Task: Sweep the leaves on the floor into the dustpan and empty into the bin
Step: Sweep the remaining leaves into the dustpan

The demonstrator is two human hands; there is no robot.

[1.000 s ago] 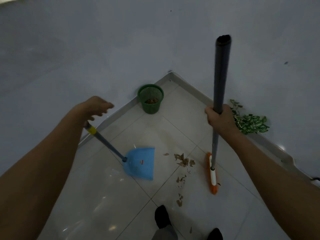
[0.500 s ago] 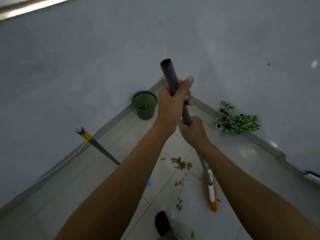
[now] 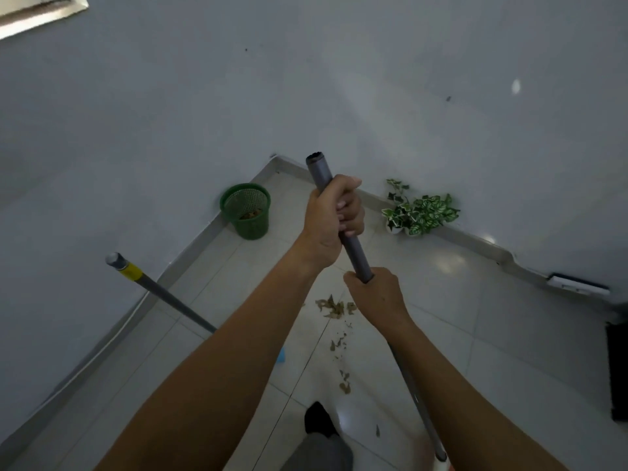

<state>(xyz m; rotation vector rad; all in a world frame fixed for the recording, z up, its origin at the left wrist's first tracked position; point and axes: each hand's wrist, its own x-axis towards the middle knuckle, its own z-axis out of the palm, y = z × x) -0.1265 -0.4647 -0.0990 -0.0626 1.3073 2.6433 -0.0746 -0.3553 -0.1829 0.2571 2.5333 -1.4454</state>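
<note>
Both hands grip the grey broom handle (image 3: 355,253). My left hand (image 3: 331,220) holds it near the top and my right hand (image 3: 377,297) just below. The shaft runs down to the bottom edge, where the broom head is almost out of view. Dry brown leaves (image 3: 334,305) lie scattered on the white tiles between my arms, trailing toward my shoe. The dustpan's grey handle with a yellow band (image 3: 159,294) stands by itself at the left; only a blue corner of the dustpan (image 3: 280,358) shows past my left forearm. A green mesh bin (image 3: 246,210) sits in the corner with some leaves inside.
A small green-and-white plant (image 3: 419,212) lies against the right wall's skirting. White walls meet at the corner behind the bin. A dark object (image 3: 616,368) sits at the right edge. My dark shoe (image 3: 319,419) is at the bottom.
My left hand let go of the dustpan handle and took the broom handle above my right hand. The broom head has been drawn back toward me, nearly out of view.
</note>
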